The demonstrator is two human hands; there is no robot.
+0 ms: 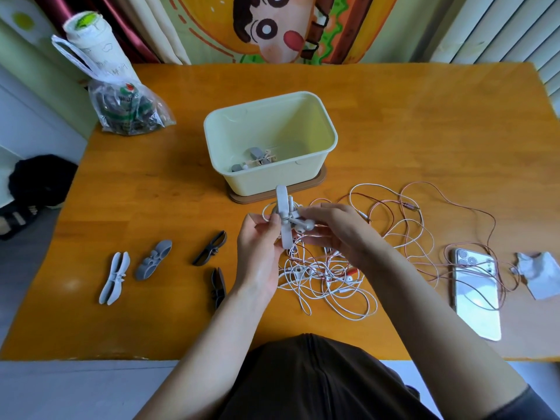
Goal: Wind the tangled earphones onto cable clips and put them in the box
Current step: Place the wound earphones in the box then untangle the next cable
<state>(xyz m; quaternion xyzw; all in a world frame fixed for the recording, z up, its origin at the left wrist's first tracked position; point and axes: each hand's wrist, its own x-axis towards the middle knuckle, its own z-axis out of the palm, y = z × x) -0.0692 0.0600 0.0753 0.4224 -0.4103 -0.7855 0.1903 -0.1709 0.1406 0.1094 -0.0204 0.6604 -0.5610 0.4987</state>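
Plainly the weak spot is the white earphones themselves: their cord drops from the grey cable clip straight into a knotted heap. I judge that any turn wound now could drag a snarl, or a loop of the pink cable mixed into it, up onto the clip and jam the winding. A slipped pinch could also let the cord on the clip spring loose. The clip stands upright between the hands, above the heap. The left hand pinches its middle between thumb and fingers. The right hand curls its fingers on the earbud end just beside the clip, though which strand it holds I cannot tell. The heap lies under and just right of both hands. Beyond the hands sits the box, one wound clip inside. Left of the left hand lie four spare clips on the surface; well right of the right hand, a phone lies under the pink cable.
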